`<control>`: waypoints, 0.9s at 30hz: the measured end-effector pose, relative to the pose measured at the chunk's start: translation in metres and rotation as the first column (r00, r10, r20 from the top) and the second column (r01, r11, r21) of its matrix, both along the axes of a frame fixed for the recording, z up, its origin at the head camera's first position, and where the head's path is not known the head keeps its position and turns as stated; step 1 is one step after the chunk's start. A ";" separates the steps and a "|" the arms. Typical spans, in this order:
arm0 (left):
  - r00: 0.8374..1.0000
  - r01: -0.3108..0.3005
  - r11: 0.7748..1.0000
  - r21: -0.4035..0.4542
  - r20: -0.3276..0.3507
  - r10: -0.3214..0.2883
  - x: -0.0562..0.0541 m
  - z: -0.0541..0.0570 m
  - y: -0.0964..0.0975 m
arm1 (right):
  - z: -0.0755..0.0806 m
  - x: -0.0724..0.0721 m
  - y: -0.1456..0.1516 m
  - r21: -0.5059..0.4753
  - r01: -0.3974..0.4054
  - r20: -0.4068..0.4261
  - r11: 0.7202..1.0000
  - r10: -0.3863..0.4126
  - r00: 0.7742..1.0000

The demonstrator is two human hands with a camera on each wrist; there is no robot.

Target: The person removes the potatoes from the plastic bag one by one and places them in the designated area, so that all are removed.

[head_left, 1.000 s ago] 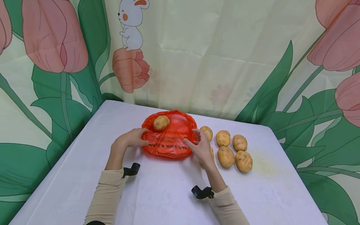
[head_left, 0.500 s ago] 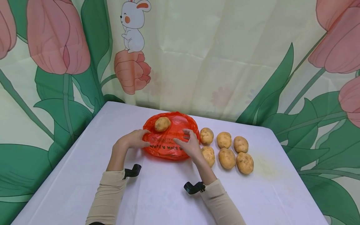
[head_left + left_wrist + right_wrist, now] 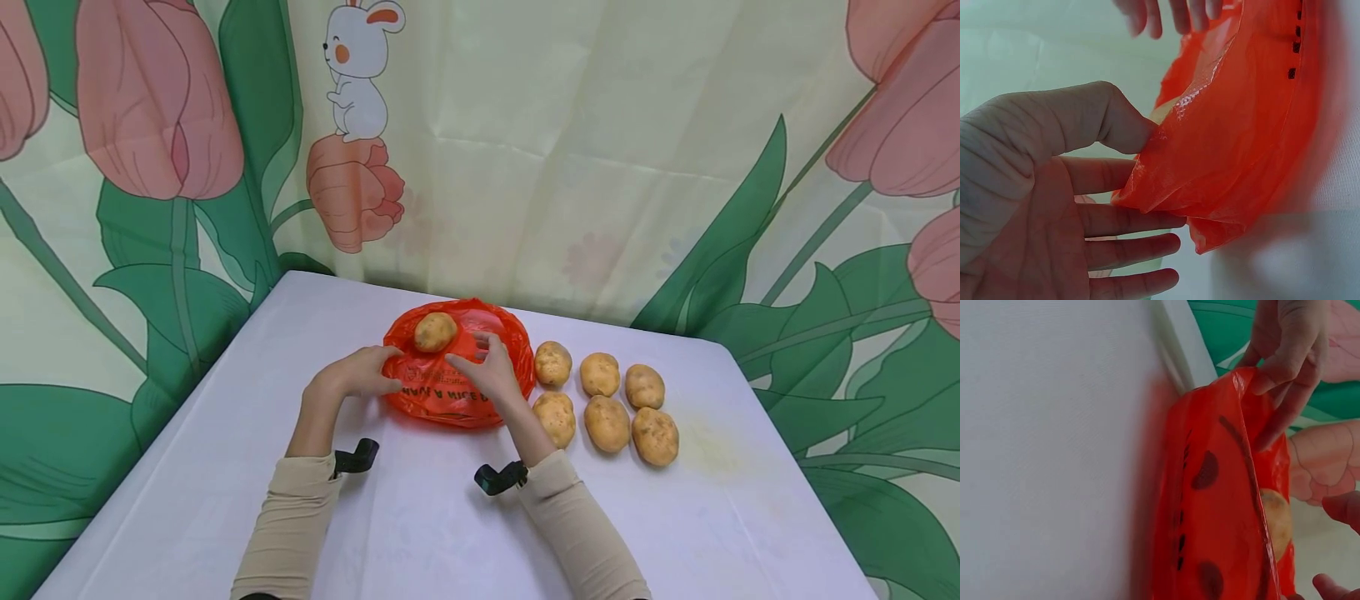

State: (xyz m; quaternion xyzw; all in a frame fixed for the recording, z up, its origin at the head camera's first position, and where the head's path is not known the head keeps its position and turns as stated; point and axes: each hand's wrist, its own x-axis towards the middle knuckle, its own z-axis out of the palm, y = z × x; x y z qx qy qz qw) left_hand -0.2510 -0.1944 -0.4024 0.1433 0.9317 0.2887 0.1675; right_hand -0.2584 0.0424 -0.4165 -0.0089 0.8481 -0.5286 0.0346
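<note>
A red plastic bag with black print lies spread on the table, its crumpled rim standing up a little. One potato sits inside it toward the far left, and shows past the rim in the right wrist view. At the bag's left edge, my left hand pinches the rim; the left wrist view has the thumb and forefinger on the red film, the other fingers straight. Over the bag's right half hovers my right hand, fingers spread and apart from the potato. Only its fingertips enter the right wrist view.
Several more potatoes lie in two rows just right of the bag. A white cloth covers the table. Behind the table's back edge hangs a curtain printed with tulips and a rabbit.
My right hand has moved left from the bag's right rim to above its middle, uncovering the nearest potatoes. My left hand stays at the left rim. The head view has shifted slightly.
</note>
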 end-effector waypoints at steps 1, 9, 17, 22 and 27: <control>1.000 0.000 1.000 0.002 0.001 0.000 0.000 0.000 0.000 | 0.000 -0.002 -0.002 0.001 -0.003 0.002 1.000 0.003 1.000; 1.000 0.002 1.000 0.010 -0.001 -0.002 0.001 0.000 0.001 | -0.003 -0.019 -0.016 0.076 0.014 0.012 0.997 -0.015 1.000; 1.000 0.003 1.000 0.007 -0.006 -0.003 0.000 0.001 0.000 | -0.004 -0.032 -0.026 0.075 0.010 0.029 0.997 -0.013 1.000; 1.000 0.005 1.000 0.010 -0.007 -0.005 0.000 0.001 -0.002 | -0.004 -0.037 -0.035 0.072 0.017 0.033 0.997 -0.019 0.999; 1.000 0.002 1.000 0.007 -0.001 -0.002 0.000 0.000 -0.002 | -0.007 -0.042 -0.043 0.102 0.036 0.021 0.994 -0.039 0.999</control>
